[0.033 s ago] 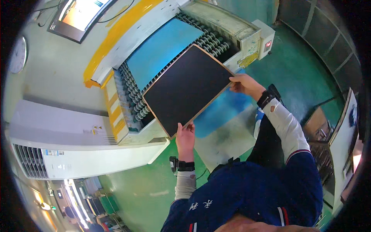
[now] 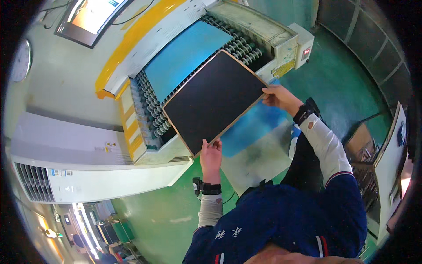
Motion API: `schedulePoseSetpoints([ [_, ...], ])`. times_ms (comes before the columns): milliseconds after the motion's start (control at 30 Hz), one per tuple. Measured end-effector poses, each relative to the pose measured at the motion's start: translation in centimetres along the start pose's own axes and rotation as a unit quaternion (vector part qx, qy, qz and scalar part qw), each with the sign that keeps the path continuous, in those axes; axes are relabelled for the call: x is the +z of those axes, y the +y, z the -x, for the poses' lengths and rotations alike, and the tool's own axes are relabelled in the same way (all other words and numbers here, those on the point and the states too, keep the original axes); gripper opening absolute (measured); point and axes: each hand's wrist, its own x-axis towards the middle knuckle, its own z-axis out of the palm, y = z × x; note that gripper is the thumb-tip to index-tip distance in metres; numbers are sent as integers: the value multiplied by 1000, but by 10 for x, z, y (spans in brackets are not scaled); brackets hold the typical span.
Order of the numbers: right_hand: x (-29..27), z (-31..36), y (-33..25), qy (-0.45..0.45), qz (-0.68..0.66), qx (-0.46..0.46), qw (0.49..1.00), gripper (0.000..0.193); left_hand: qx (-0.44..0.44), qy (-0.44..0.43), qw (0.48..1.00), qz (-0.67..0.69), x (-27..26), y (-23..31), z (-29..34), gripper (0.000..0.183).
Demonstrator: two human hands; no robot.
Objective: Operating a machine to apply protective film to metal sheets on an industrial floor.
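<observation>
A black rectangular panel [image 2: 215, 99] with a thin tan edge is held by its near side in both my hands. My left hand [image 2: 211, 159] grips the near left corner, thumb on top. At the right corner, my right hand [image 2: 280, 98] pinches the edge between thumb and fingers. The panel's far part overlaps a machine's roller bed [image 2: 151, 108]; whether it rests on the rollers I cannot tell. Beyond it, a flat blue sheet [image 2: 187, 55] lies on the rollers and reaches the machine's white and yellow cover [image 2: 132, 53].
Below the panel, a grey surface with a blue area [image 2: 250, 132] shows. A white air-conditioner-like unit [image 2: 110, 180] lies along the left. A control box [image 2: 302, 46] with red lights is on the machine's right side. A screen [image 2: 90, 22] hangs at upper left; boards [image 2: 389, 154] lean at right.
</observation>
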Motion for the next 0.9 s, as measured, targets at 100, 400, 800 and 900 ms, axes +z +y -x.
schedulePoseSetpoints([
  [100,-2,-3,4,-15,-52,-10,998,21,-7,10,1000,-9,4,2,-11,34],
  [400,15,2,7,-61,15,11,998,27,5,0,1000,-18,23,8,-24,35],
  [800,30,-10,13,-95,42,1,995,23,7,13,1000,-21,20,14,-40,30],
  [900,32,-12,11,-95,21,5,995,24,17,10,1000,-24,30,14,-42,28],
])
